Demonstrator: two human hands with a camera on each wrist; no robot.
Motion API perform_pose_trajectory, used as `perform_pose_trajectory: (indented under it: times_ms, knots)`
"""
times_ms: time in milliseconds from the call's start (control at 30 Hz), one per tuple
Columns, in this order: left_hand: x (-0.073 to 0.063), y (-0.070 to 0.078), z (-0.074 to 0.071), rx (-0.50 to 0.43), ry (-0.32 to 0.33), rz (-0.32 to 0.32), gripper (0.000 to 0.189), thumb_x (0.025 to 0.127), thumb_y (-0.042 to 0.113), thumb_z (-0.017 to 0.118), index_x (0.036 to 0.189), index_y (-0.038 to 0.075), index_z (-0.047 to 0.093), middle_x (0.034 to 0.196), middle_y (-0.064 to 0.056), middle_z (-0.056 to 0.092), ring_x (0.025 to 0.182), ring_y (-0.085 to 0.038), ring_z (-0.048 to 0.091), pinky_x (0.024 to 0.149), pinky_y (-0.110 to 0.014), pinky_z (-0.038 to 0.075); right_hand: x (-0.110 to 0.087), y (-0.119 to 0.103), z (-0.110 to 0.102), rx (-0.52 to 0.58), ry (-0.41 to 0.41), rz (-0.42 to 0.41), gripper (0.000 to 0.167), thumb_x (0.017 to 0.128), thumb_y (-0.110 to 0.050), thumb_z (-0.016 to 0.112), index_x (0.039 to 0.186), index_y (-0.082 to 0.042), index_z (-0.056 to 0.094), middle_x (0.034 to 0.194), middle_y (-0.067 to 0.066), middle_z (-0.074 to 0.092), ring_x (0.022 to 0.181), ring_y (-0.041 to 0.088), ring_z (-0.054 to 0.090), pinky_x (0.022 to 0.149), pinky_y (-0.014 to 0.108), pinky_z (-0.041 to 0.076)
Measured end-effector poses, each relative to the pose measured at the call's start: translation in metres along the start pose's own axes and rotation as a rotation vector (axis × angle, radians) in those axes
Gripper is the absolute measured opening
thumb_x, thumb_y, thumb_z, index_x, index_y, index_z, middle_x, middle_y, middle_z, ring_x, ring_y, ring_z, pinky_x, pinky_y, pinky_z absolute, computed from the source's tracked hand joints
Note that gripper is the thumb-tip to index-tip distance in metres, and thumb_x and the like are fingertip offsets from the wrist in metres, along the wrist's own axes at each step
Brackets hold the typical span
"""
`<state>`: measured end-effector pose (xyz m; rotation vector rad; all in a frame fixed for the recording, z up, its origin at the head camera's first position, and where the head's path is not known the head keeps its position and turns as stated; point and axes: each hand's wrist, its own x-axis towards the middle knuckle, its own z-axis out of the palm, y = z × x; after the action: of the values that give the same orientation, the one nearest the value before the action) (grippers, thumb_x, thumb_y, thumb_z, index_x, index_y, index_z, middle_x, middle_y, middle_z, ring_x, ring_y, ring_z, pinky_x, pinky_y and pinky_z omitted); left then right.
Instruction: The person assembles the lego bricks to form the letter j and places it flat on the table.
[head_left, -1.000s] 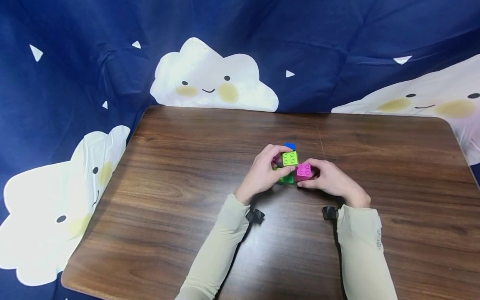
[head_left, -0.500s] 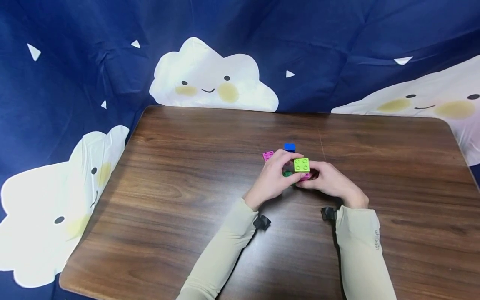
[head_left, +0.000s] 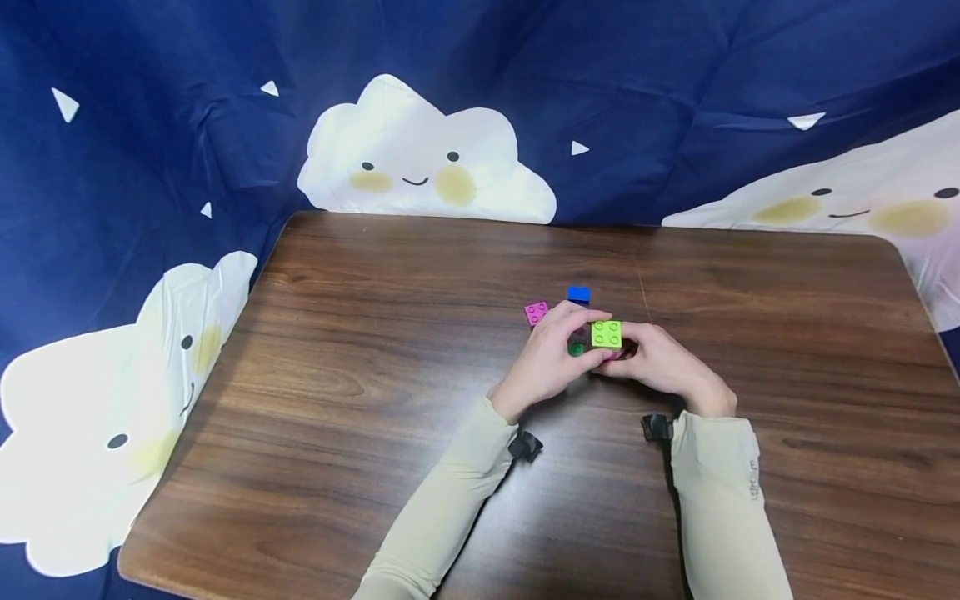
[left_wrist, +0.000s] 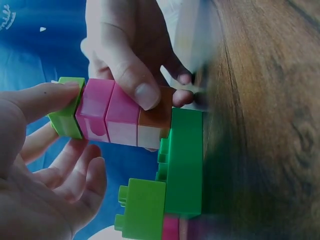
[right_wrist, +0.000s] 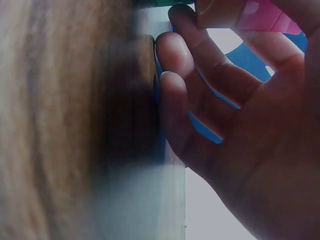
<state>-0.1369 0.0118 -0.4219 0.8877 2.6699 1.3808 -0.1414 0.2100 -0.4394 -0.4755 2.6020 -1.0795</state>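
Note:
My left hand (head_left: 546, 357) pinches a lime-green toy building brick (head_left: 606, 334) between thumb and fingers. That brick (left_wrist: 69, 107) tops a column in the left wrist view: a pink brick (left_wrist: 94, 110), a second pink brick (left_wrist: 123, 116) and an orange-brown brick (left_wrist: 155, 114). From the other side my right hand (head_left: 671, 365) grips the column low down, its thumb (left_wrist: 147, 95) across the lower pink and orange-brown bricks. At the column's foot is a longer green brick (left_wrist: 185, 162). Both hands hide most of these bricks from the head view.
Another lime-green brick (left_wrist: 144, 209) stands beside the green one, with some pink at its base. Behind my left hand are a pink brick (head_left: 536, 313) and a blue brick (head_left: 579, 294). The brown wooden table (head_left: 375, 333) meets a dark blue cloud-print curtain (head_left: 630, 67).
My left hand has carried the lime-green brick right and slightly toward me, onto the pink column. The pink brick behind that hand has come into fuller view. My right hand has barely moved.

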Motion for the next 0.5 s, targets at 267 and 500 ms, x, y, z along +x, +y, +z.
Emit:
perform_pose_trajectory:
  times_ms: [267, 500]
  knots:
    - [0.0001, -0.0009, 0.0004, -0.007, 0.004, 0.016, 0.045, 0.083, 0.022, 0.077, 0.124, 0.011, 0.064, 0.115, -0.003, 0.061, 0.106, -0.015, 0.056, 0.091, -0.019, 0.042, 0.0005, 0.0014, 0.0004, 0.011, -0.010, 0.003, 0.027, 0.081, -0.024, 0.078, 0.102, -0.011, 0.067, 0.087, 0.002, 0.065, 0.079, 0.016, 0.055, 0.070, 0.024, 0.046]
    - [0.0010, 0.0011, -0.0005, 0.015, -0.005, 0.020, 0.044, 0.085, 0.022, 0.075, 0.126, 0.011, 0.063, 0.122, -0.003, 0.064, 0.116, -0.014, 0.056, 0.101, -0.021, 0.041, 0.0006, 0.0020, 0.0008, 0.010, -0.016, -0.001, 0.025, 0.082, -0.025, 0.077, 0.101, -0.012, 0.067, 0.088, 0.001, 0.065, 0.079, 0.016, 0.055, 0.070, 0.024, 0.046]
